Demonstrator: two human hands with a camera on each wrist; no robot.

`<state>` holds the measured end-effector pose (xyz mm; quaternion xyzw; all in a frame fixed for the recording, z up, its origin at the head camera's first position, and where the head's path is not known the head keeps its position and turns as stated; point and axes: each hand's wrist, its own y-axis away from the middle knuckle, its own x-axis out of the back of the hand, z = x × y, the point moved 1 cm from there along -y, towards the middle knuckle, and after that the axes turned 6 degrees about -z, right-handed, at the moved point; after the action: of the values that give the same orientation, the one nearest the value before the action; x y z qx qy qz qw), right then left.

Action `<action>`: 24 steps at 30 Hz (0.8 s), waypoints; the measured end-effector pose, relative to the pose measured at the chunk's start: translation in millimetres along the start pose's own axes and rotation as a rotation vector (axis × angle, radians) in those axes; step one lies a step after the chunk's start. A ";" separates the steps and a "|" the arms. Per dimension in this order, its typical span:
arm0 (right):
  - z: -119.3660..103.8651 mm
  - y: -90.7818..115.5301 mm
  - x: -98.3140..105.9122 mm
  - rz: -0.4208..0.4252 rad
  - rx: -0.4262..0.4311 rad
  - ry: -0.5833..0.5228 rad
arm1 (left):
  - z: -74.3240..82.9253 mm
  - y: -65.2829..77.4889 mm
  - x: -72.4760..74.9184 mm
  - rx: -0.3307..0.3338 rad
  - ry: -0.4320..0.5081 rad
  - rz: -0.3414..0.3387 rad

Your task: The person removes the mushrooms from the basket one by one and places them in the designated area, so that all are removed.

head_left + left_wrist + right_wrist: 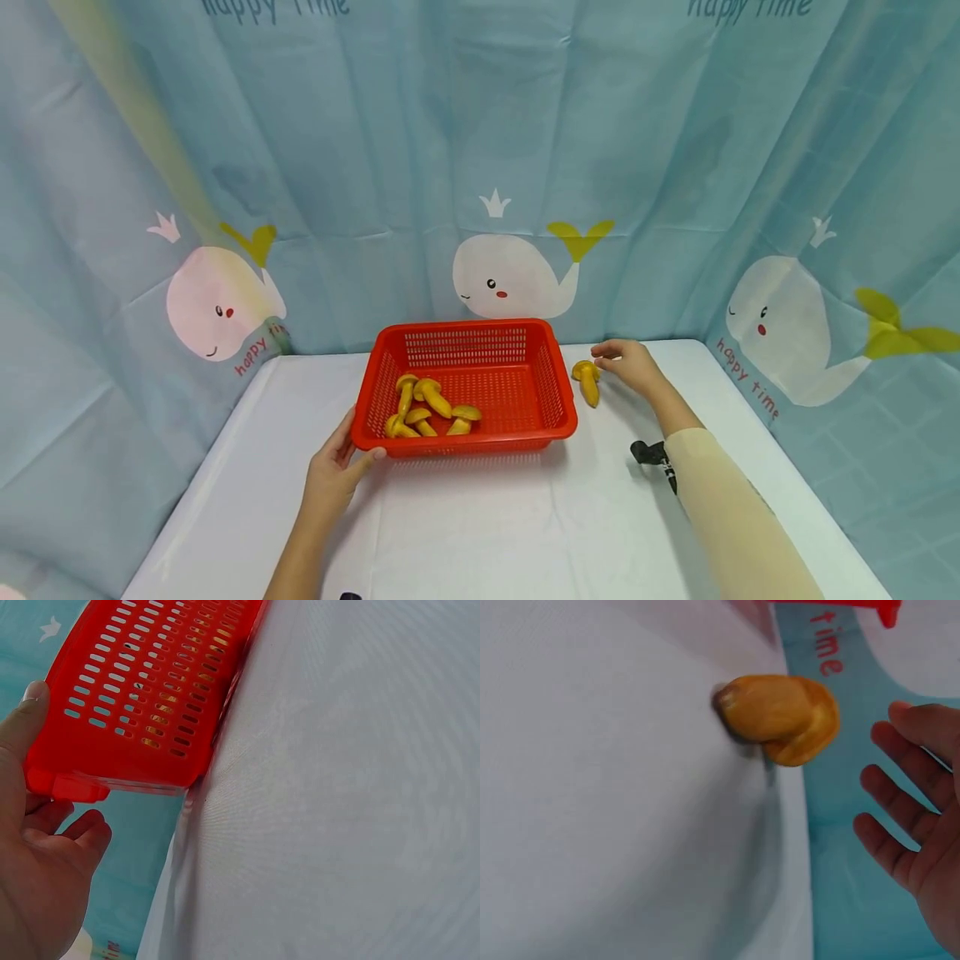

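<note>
A lone yellow mushroom (588, 383) lies near the far edge of the table (480, 521), between the right side of the red basket (465, 442) and the right hand (628, 364). Its long axis runs roughly from far edge to near edge — cap away, stem toward the near edge. The right hand is much the nearer, just right of the cap, fingers loosely spread and holding nothing. The left hand (333, 475) grips the basket's near-left corner, well apart from that mushroom.

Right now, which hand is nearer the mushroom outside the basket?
Right. The right hand is just beside the mushroom; the left hand holds the opposite end of the basket.
</note>
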<state>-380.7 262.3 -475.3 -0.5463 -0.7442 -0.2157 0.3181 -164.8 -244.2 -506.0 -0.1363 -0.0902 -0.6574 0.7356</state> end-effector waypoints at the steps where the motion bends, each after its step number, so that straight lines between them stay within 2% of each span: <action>1: -2.9 1.3 2.4 0.001 0.005 0.006 | 0.0 -0.2 -0.4 -0.004 0.002 0.000; 8: -31.4 11.7 16.5 0.007 0.025 -0.007 | -0.7 0.8 -0.3 -0.019 0.006 0.000; 14: -63.8 25.0 20.9 0.059 0.084 -0.038 | -2.3 0.4 0.1 -0.033 0.003 0.001; 19: -90.4 34.5 16.1 0.096 0.134 -0.066 | -3.4 -1.7 -0.6 -0.041 0.011 0.000; 24: -114.5 37.7 2.7 0.093 0.191 -0.096 | -4.9 -2.9 -0.5 -0.050 0.027 -0.001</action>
<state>-318.1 199.3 -393.7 -0.5572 -0.7496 -0.1021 0.3424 -168.0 -245.5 -510.6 -0.1459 -0.0639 -0.6616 0.7328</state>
